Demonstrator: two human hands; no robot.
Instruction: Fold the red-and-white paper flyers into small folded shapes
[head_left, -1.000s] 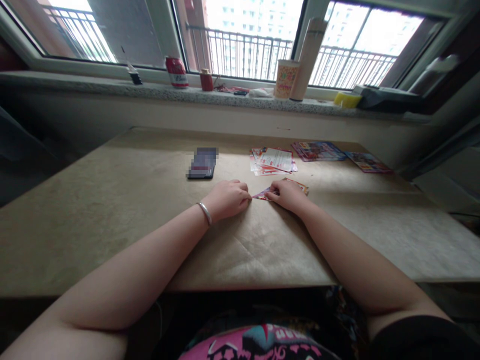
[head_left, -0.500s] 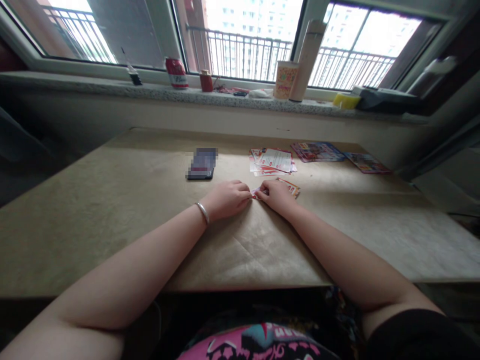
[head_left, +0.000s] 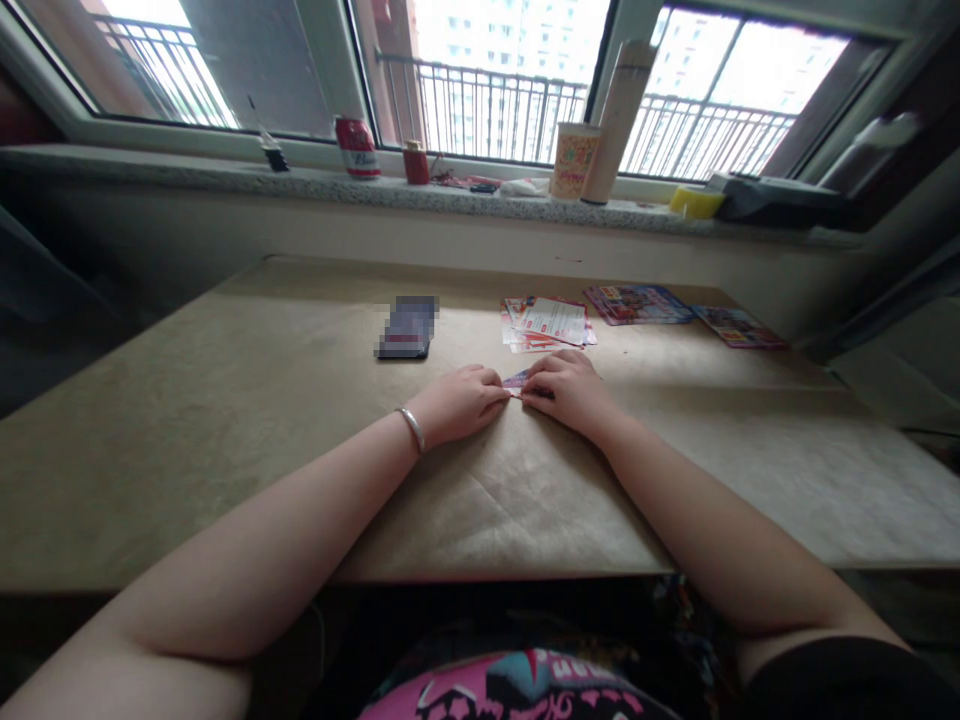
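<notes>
**Printed paper pinched in both hands, axis roughly left-right**

Paper's flat on the table, near the middle, short of the loose sheets. Left hand: fingers curled, tips closed on its left end. Right hand: fingers bent, gripping it from above and hiding most of it. Visible bit runs between the fingertips; long axis looks side to side, can't confirm full length. Which way the right end points: hidden. Phone sits beyond the left hand.
</notes>
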